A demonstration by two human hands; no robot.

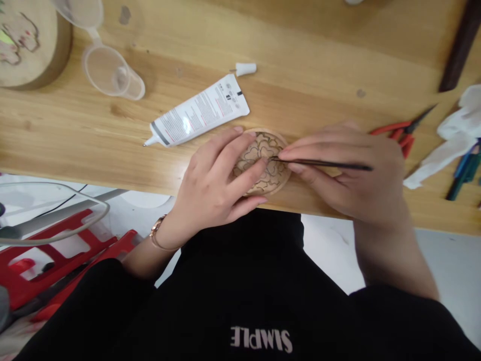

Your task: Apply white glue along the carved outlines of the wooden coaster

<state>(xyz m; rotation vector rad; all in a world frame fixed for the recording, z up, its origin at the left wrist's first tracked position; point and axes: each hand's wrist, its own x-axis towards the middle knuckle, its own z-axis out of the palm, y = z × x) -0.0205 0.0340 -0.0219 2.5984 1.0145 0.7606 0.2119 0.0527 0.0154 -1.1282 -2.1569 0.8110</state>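
A round wooden disc (277, 188) with a flower-like pattern of thin dark outlines lies near the table's front edge. My left hand (216, 178) grips it from the left, some fingers at the far rim, the thumb along the near side and the index fingertip close to the centre. From the right, my right hand (349, 165) pinches a pair of dark tweezers (330, 164). Their tip meets the pattern beside my left index fingertip; whether it holds anything is too small to tell. Just beyond my left hand lies a white glue tube (201, 111), nozzle to the left.
Past the tube is a small white cap (246, 68). Red-handled pliers (408, 130), crumpled white tissue (451, 130) and coloured pencils (466, 168) lie at the right. Clear plastic cups (107, 70) and a thick decorated wood round (37, 55) stand far left.
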